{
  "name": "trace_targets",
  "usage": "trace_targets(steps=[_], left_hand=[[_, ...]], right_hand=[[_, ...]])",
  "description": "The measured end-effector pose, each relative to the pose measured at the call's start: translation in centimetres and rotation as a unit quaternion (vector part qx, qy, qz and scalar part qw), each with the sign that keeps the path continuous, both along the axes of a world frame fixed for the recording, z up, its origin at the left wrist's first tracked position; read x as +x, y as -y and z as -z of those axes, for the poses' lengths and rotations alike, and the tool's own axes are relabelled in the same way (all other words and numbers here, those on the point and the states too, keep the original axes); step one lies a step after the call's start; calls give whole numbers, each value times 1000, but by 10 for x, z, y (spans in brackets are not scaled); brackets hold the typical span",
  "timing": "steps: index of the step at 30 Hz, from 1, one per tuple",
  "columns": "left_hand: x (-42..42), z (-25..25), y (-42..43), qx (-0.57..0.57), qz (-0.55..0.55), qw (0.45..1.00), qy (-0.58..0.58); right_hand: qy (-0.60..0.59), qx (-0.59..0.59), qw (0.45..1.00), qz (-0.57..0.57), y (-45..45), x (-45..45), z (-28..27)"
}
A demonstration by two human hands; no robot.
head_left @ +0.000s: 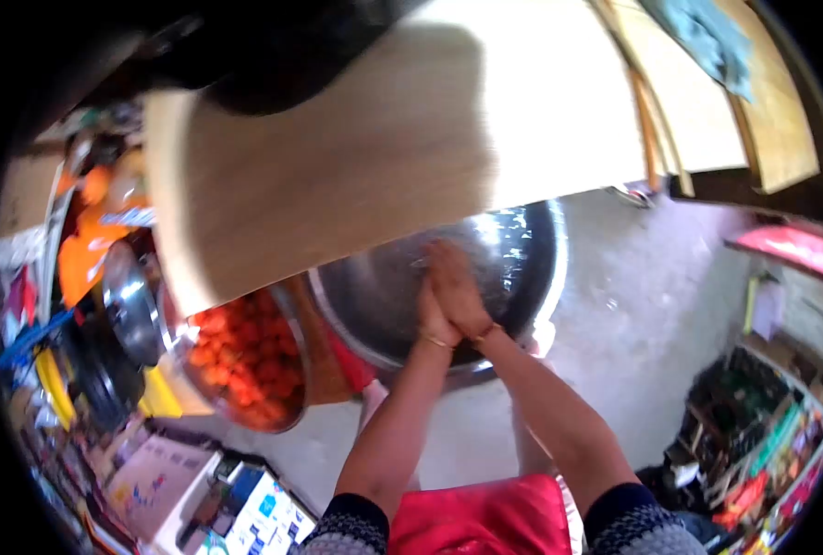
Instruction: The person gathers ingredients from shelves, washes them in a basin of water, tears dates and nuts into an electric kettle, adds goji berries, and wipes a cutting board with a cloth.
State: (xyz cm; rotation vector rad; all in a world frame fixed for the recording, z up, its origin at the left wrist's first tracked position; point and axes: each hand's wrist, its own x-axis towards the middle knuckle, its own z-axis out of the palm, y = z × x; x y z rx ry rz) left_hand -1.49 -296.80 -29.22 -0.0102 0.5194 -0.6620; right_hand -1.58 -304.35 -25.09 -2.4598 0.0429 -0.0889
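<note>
Both hands are over a large round metal basin [356, 319], pressed palm to palm. My left hand [436, 313] lies on the left side, mostly behind the other, its fingers held together. My right hand [458, 291] rests against it with its fingers straight and close together. Nothing shows between the palms, though the space there is hidden. Shiny reflections, apparently from water, show inside the basin. A thin bracelet is on each wrist.
A wide wooden board [337, 166] covers the basin's far side. At the left, a metal bowl [306, 370] holds several orange-red pieces [245, 361]. A metal lid [132, 305] stands beyond it. Crates with assorted items [754, 416] are at the right, a white box [166, 486] at lower left.
</note>
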Motion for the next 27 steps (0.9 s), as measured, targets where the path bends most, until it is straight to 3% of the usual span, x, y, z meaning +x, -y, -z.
trace_targets(steps=[1, 3, 5, 6, 8, 9, 10, 11, 13, 14, 16, 18, 19, 20, 22, 23, 24, 25, 26, 27], left_hand=[[7, -20, 0, 85, 40, 995, 13], [23, -66, -1, 256, 130, 958, -12], [19, -119, 11, 340, 193, 918, -72], [-3, -91, 17, 314, 150, 937, -42], [16, -102, 3, 309, 150, 938, -55], [10, -34, -14, 235, 104, 958, 128], [2, -18, -16, 200, 79, 952, 220], [-6, -3, -17, 158, 48, 938, 306], [-6, -98, 14, 313, 55, 947, 39], [-2, -95, 7, 318, 54, 946, 37], [16, -63, -6, 219, 170, 956, -91], [9, -49, -10, 289, 192, 926, 148], [-7, -61, 4, 282, 146, 944, 94], [-11, -84, 11, 274, 101, 956, 38], [-8, -85, 12, 268, 60, 961, 32], [-8, -83, 2, 238, 54, 969, 47], [-7, -81, -7, 203, 46, 976, 58], [-2, -71, -18, 167, 39, 982, 76], [1, -59, -24, 134, 33, 986, 94], [0, -40, -26, 89, 42, 991, 91]], right_hand=[[-50, 138, 988, 55, -7, -9, -9], [-19, 276, 955, 107, -31, -16, -49], [-200, 313, 919, 135, -2, -8, -38], [-195, 330, 915, 130, 2, -1, -41], [-185, 354, 910, 109, -9, 7, -46], [-140, 310, 935, 97, -26, -5, -51], [-98, 263, 956, 86, -35, -14, -54], [-50, 191, 979, 46, -30, -20, -14], [-52, 213, 975, 45, -39, -18, -17], [-59, 231, 970, 49, -41, -21, -26], [-67, 255, 963, 55, -35, -18, -43], [-74, 275, 957, 61, -27, -15, -50], [-73, 277, 956, 60, -15, -9, -41], [-181, 374, 904, 104, 7, -2, -25], [-289, 453, 829, 155, 1, -1, -14], [-191, 301, 928, 102, -23, -11, -22], [-138, 248, 956, 73, -28, -17, -30], [-82, 189, 977, 49, -32, -23, -38], [-66, 251, 964, 64, -27, -16, -40], [-72, 235, 966, 80, -15, -12, -47]])
